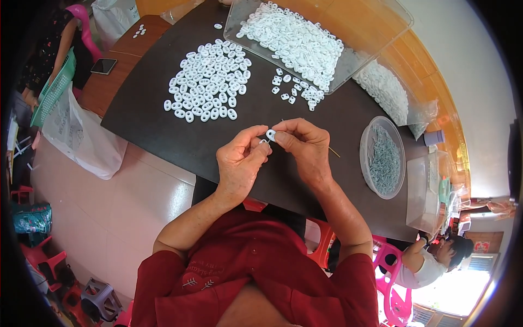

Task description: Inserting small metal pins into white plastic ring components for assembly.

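Note:
Above the near edge of the dark table (158,133), my two hands meet fingertip to fingertip. My right hand (309,152) is closed, pinching a small white oval plastic piece (271,134) between thumb and forefinger. The fingers of my left hand (238,166) are closed on another small white plastic piece (263,141), mostly hidden by the fingertips. Whether the two pieces touch, I cannot tell. A thin yellowish stick (334,152) shows beside my right hand. Beyond my left hand lies a spread of white two-holed ovals (210,82); several smaller white pieces (292,88) lie farther right.
A clear bin (376,27) of white pieces stands at the back, beside a filled clear bag (384,90). At right are a round tub (403,163) of thin greyish parts and a clear box (419,191). One person (427,264) sits right; another (52,49) is far left.

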Motion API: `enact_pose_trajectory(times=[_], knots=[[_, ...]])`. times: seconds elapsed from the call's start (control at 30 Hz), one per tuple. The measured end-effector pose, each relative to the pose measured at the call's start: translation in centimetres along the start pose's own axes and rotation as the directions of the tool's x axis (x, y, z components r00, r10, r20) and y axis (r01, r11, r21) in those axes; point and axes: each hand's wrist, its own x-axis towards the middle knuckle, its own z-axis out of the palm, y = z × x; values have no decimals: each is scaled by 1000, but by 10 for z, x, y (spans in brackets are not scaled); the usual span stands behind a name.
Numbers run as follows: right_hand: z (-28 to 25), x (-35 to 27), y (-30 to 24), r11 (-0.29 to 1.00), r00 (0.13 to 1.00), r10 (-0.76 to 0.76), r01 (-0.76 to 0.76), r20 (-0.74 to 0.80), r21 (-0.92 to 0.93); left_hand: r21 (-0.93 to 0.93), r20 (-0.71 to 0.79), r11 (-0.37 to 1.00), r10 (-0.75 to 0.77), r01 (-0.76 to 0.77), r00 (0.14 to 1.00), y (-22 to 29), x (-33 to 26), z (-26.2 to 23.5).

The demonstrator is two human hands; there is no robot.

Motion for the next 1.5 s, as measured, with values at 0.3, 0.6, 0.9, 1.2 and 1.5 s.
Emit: enact_pose_trajectory(times=[0.3,0.6,0.9,1.2,1.5], knots=[[2,-3,-1,994,996,-83,81,-23,-70,-57,5,998,-35,35,999,-1,1,0],[0,-1,-1,999,999,-28,27,-27,-41,-21,9,999,-24,24,1000,-1,2,-1],[2,-1,-2,999,1000,20,-20,-14,-39,-12,5,1000,-28,28,1000,-1,2,-2],[5,-2,-3,998,999,46,-46,-11,-39,-24,11,999,-29,29,1000,0,-1,-4],[1,0,3,990,988,139,-137,-70,32,-6,-7,1000,-22,22,1000,0,1,-2]])
